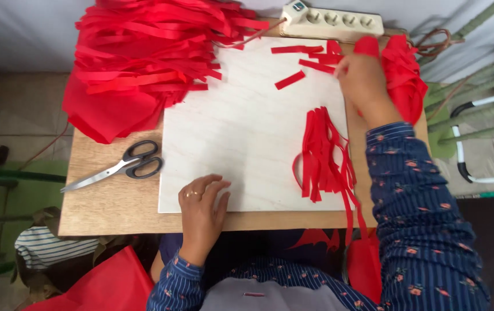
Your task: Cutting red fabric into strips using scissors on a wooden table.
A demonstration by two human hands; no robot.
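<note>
- Left hand [202, 203] flat on the white board [247, 126] near the counter's [109, 201] front edge, fingers released.
- Right hand [365, 80] at far right corner, fingers pinching red strips [316, 57].
- Scissors [121, 166] near left edge.

red strips [323, 152] | white board [247, 126] | blk scissors [123, 165] | navy floral sleeve [419, 207]

Small wooden table [114, 210] under white board [247, 132], scissors [117, 167], red strip heap [137, 63], power strip [333, 22].

Short red strips [316, 57] lie scattered flat at the white board's [247, 132] far right corner.
</note>
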